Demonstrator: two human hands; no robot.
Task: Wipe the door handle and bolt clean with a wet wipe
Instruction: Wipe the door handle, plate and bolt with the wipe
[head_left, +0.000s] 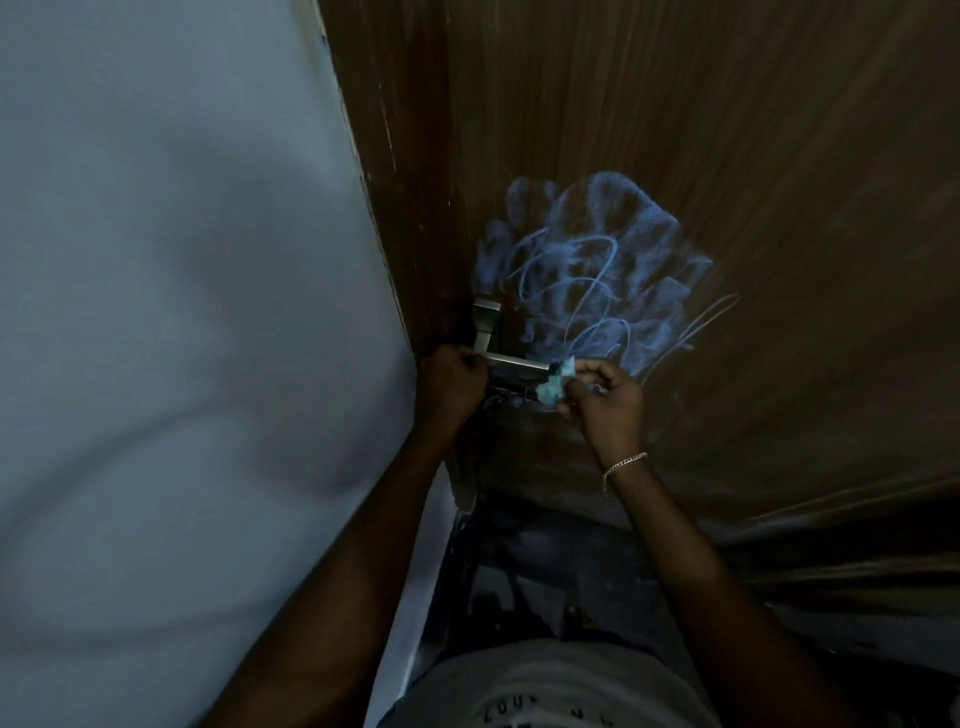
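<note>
Hands work apart at the door handle (514, 360): left hand (451, 387) clasped around its inner end, right hand (605, 397) pinching a crumpled wet wipe (555, 383) against its tip

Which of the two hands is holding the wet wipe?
The right hand, the one with the bracelet, pinches the crumpled blue wet wipe at the free end of the door handle. The left hand holds no wipe and sits at the handle's base.

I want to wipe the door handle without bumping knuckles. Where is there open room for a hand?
Free: bare door right of the chalk scribble. Crowded: the handle, with left hand at its base by the wall, right hand with wipe at its tip.
</note>
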